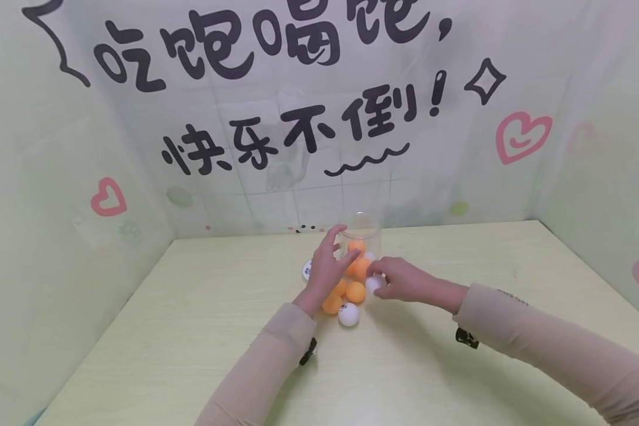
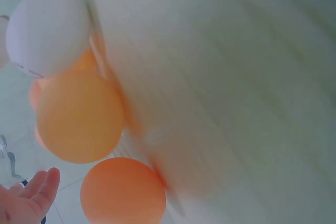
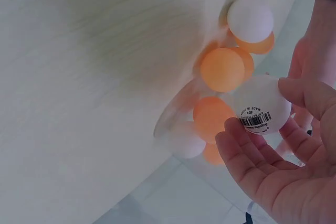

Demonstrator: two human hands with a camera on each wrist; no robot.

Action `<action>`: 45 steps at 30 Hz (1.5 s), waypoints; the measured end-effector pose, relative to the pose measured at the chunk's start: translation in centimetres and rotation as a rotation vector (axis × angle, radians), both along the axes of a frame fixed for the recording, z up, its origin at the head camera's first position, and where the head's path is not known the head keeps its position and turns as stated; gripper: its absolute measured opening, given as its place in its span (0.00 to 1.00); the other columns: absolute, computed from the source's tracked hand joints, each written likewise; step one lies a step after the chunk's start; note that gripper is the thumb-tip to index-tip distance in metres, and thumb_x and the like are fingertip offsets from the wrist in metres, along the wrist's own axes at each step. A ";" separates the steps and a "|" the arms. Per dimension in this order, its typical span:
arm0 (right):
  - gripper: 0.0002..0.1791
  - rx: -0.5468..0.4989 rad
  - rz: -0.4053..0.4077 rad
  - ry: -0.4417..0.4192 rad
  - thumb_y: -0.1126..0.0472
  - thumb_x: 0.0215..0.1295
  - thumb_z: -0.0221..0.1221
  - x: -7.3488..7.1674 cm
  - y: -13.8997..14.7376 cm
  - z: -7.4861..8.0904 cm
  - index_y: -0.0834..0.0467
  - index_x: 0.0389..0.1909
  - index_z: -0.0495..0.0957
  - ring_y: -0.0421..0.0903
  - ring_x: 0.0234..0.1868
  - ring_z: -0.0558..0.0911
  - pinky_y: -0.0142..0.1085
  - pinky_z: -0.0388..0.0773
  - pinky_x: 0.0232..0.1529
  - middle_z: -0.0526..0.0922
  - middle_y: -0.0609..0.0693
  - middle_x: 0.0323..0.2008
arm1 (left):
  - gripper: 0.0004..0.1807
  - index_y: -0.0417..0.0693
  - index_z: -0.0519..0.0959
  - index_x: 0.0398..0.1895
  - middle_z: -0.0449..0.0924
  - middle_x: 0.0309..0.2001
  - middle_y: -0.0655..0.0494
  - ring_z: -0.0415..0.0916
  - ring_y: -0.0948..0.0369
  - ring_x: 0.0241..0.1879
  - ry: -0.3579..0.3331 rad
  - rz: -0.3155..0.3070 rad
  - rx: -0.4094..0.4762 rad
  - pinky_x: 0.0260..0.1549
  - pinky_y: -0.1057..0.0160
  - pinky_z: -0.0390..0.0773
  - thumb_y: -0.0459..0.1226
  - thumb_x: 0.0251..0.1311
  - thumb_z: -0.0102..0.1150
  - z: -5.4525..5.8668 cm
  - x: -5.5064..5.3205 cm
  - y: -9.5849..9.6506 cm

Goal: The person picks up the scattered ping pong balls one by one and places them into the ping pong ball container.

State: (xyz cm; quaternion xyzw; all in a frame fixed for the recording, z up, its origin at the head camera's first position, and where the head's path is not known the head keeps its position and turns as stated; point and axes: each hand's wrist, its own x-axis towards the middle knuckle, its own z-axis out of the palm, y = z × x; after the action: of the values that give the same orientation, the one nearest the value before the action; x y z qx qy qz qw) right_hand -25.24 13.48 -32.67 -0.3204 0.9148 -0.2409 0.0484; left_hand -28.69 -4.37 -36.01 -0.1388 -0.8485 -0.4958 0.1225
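The right hand [image 1: 407, 282] pinched a white ball [image 3: 262, 103] between thumb and fingers, the barcode print showing, near the base of a clear container [image 1: 371, 238]. The left hand [image 1: 326, 269] was spread at the container's left side, thumb apart from the fingers; whether it touched the wall could not be told. Inside the upright container lay orange balls [image 1: 360, 268] and a white one. Nearer the person, loose orange balls [image 1: 355, 292] clustered on the table [image 1: 191, 331] with a printed white ball [image 1: 348, 315]. Another white ball [image 1: 306, 271] sat left of the left hand. Behind stood a backdrop [image 1: 431, 189] with black lettering.
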 end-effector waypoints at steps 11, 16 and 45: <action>0.15 0.009 -0.026 0.022 0.67 0.53 0.61 -0.1 0.1 2.4 0.64 0.43 0.76 0.47 0.35 0.75 0.38 0.78 0.38 0.79 0.54 0.38 | 0.32 0.57 0.61 0.63 0.58 0.67 0.57 0.68 0.46 0.57 -0.023 -0.005 0.003 0.49 0.52 0.75 0.47 0.56 0.60 0.0 -0.1 0.0; 0.15 0.004 -0.041 0.055 0.67 0.53 0.61 -0.4 0.1 3.7 0.65 0.43 0.76 0.48 0.35 0.76 0.39 0.78 0.38 0.79 0.54 0.37 | 0.33 0.58 0.61 0.63 0.57 0.68 0.58 0.68 0.47 0.58 -0.041 -0.008 0.019 0.51 0.50 0.73 0.47 0.55 0.61 0.0 -0.1 0.0; 0.16 -0.003 -0.058 0.195 0.68 0.53 0.60 -1.7 -0.9 8.9 0.66 0.45 0.76 0.52 0.34 0.76 0.40 0.77 0.36 0.79 0.60 0.41 | 0.33 0.58 0.61 0.64 0.58 0.67 0.58 0.68 0.47 0.58 -0.044 -0.014 0.017 0.50 0.49 0.73 0.47 0.55 0.60 -0.2 -0.1 -0.1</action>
State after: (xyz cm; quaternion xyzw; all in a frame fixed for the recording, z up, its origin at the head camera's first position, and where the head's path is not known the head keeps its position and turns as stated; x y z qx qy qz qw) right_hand -26.94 12.59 -23.75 -0.3158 0.9238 -0.2110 -0.0485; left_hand -28.78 -4.47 -36.25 -0.1328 -0.8456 -0.5068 0.1017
